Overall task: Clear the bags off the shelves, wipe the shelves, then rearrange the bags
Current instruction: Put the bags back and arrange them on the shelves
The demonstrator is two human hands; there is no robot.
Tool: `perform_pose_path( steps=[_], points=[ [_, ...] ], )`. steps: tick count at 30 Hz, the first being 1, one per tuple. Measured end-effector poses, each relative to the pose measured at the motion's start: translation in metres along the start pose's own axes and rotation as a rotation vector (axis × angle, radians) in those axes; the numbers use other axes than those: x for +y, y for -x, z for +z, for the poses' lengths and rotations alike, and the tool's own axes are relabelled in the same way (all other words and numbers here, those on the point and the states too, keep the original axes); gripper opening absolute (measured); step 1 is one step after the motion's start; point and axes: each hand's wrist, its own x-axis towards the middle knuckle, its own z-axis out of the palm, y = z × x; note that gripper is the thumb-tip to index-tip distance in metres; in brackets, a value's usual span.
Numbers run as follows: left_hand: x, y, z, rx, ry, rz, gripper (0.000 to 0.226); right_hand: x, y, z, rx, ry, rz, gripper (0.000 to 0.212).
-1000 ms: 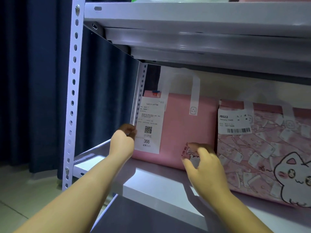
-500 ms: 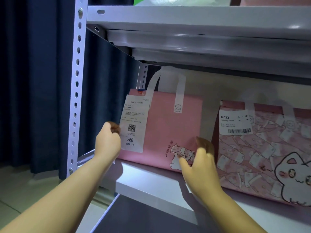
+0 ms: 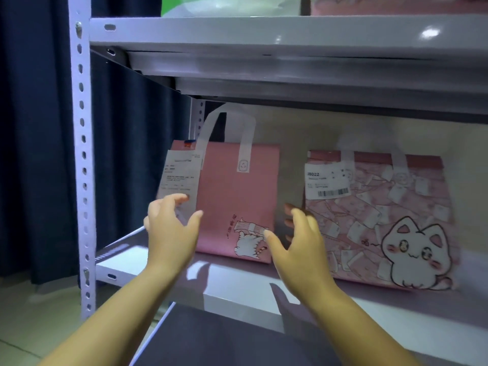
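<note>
A plain pink bag [image 3: 235,196] with white handles, a paper receipt and a small cat print stands upright on the middle shelf [image 3: 237,289]. To its right stands a second pink bag [image 3: 380,220] printed with a big white cat and a barcode label. My left hand [image 3: 169,231] hovers open at the plain bag's left edge, fingers spread over the receipt. Open as well, my right hand [image 3: 298,239] sits in the gap between the two bags. Neither hand grips anything.
A grey metal shelf [image 3: 264,35] runs overhead with a green-white bag [image 3: 190,6] and a pink one [image 3: 396,5] on it. The perforated upright post [image 3: 81,154] stands at left before a dark blue curtain [image 3: 34,128]. Tiled floor lies below left.
The plain pink bag has slid left, away from the cat bag, opening a gap. Both hands have let go of it and opened.
</note>
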Motion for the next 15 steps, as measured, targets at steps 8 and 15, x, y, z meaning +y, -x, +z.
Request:
perform_pose_path(
  steps=[8,15],
  points=[
    [0.073,0.059,0.057,-0.236,0.175,0.202,0.024,0.038,0.013,-0.086,0.141,0.104,-0.035,0.043],
    [0.102,0.095,0.104,-0.393,-0.001,0.124,0.04,0.087,0.018,-0.156,0.307,0.36,0.162,0.047]
  ],
)
